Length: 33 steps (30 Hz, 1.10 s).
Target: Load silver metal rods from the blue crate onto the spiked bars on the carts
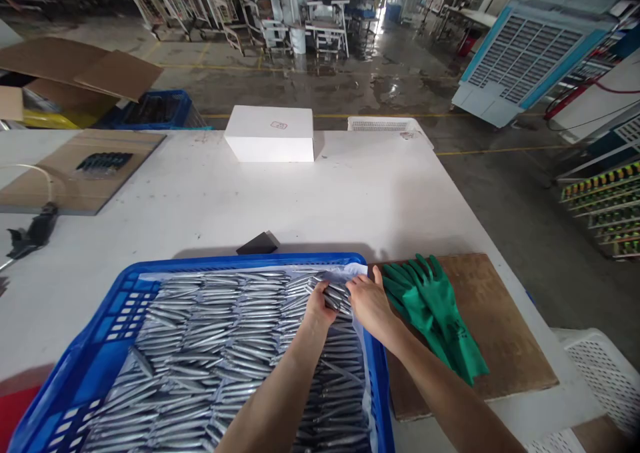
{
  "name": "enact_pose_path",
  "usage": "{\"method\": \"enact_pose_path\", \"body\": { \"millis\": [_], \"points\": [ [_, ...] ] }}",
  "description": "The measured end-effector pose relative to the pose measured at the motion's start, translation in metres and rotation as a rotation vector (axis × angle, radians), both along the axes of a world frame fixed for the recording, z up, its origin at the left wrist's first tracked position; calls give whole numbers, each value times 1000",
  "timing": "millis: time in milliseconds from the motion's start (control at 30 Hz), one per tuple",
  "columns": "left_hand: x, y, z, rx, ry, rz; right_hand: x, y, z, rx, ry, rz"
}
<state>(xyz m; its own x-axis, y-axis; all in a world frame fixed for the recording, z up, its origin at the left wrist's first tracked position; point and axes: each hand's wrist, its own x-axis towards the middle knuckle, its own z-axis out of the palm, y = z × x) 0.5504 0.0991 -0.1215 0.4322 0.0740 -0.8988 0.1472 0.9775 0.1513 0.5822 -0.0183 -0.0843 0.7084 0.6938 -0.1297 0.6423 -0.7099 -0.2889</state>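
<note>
A blue plastic crate lined with clear plastic is packed with rows of slim grey metal pieces. Both hands meet at its far right corner. My left hand is closed around a small bundle of the metal pieces. My right hand is curled against the same bundle from the right, fingers bent over the liner edge. A pair of green rubber gloves lies just right of the crate on a brown board.
The white table carries a white box, a dark wedge, a cardboard sheet with black parts and a white basket. An air tool lies at the left. More white baskets stand at lower right.
</note>
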Motion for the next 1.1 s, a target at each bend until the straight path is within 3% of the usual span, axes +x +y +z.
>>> {"method": "enact_pose_path", "body": {
  "millis": [133, 300, 467, 567, 667, 767, 933, 1100],
  "points": [
    [17, -13, -2, 15, 12, 56, -12, -9, -4, 159, -74, -50],
    [28, -19, 7, 22, -65, 68, -18, -7, -16, 207, -62, -68],
    [30, -14, 17, 51, -109, -54, -16, -5, -18, 189, -87, -57],
    [16, -10, 26, 145, -101, -187, -16, -6, -21, 177, -110, -60],
    [-14, 4, 35, 324, -119, -328, -18, -8, -25, 162, -120, -51],
    [-47, 30, 35, 618, -108, -411, -18, -7, -21, 128, -110, -37],
    [-84, 66, 15, 1091, -8, -577, -9, 16, -7, 26, -75, -12],
    [-94, 55, -6, 1351, -8, -784, 3, 41, -12, -223, 10, -9]
  ]
}}
